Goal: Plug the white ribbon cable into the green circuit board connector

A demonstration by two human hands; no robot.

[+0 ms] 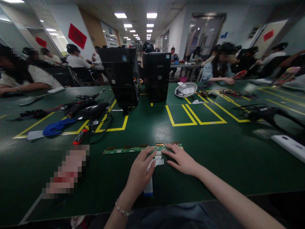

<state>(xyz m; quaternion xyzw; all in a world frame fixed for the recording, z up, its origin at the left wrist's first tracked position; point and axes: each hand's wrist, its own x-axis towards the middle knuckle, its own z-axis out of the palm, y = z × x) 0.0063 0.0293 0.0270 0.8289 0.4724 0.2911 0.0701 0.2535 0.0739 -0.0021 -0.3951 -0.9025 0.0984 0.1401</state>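
Note:
A long, narrow green circuit board (pixel 124 151) lies flat on the table in front of me, with copper-coloured tabs along its far edge. A white flat ribbon cable (pixel 149 186) runs from its near edge toward me and ends in a blue strip. My left hand (pixel 140 170) is open, its fingers stretched over the board's middle and its thumb beside the cable's connector. My right hand (pixel 182 160) lies open with fingers spread, fingertips on the board's right part. Part of the cable is hidden under my left hand.
Two black computer towers (pixel 157 76) stand at the back. To the left are a red-and-black screwdriver (pixel 80 136), a blue glove (pixel 57 126) and tangled black cables. A white basket (pixel 186 90), black cables and a white device (pixel 289 146) are on the right. Other people sit around.

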